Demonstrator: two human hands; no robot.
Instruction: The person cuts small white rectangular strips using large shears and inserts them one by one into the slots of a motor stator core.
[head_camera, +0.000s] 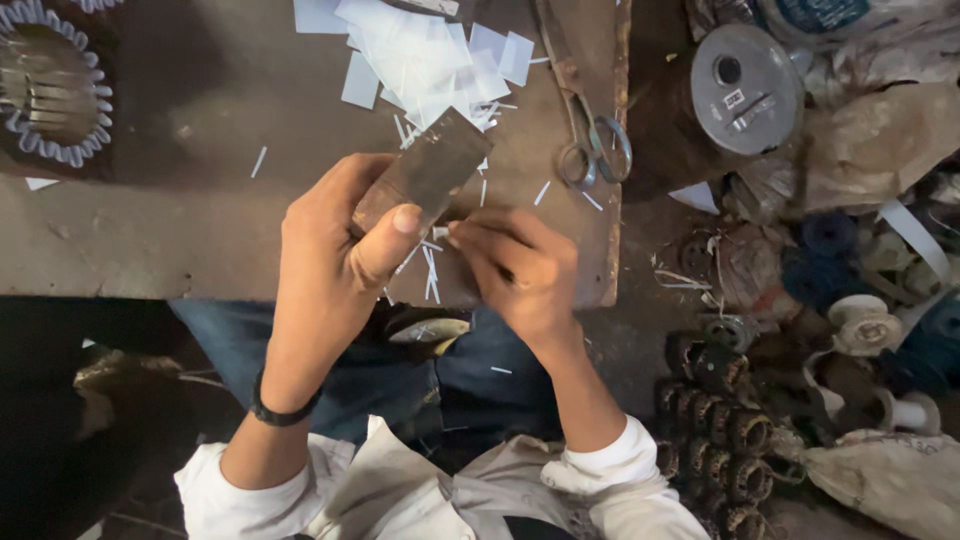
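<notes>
Down at the workbench (150, 240), seen from the head camera, the left hand (335, 250) is gripping a flat, dull metal block (425, 175), thumb pressing along its near face and fingers wrapping the far side, so the block is tilting up toward the pile of white paper pieces (425, 55). The right hand (520, 270) is lying just beside it, fingertips pinching together at the block's lower end, where thin white slivers (430, 280) are scattering on the bench; whether it is actually gripping one of them I cannot tell. A pair of rusty scissors (585, 120) is lying near the bench's right edge, blades pointing away. A grey round spool (745, 90) is sitting beyond that edge, and dark wound coils (715, 420) are lying heaped on the floor at right
</notes>
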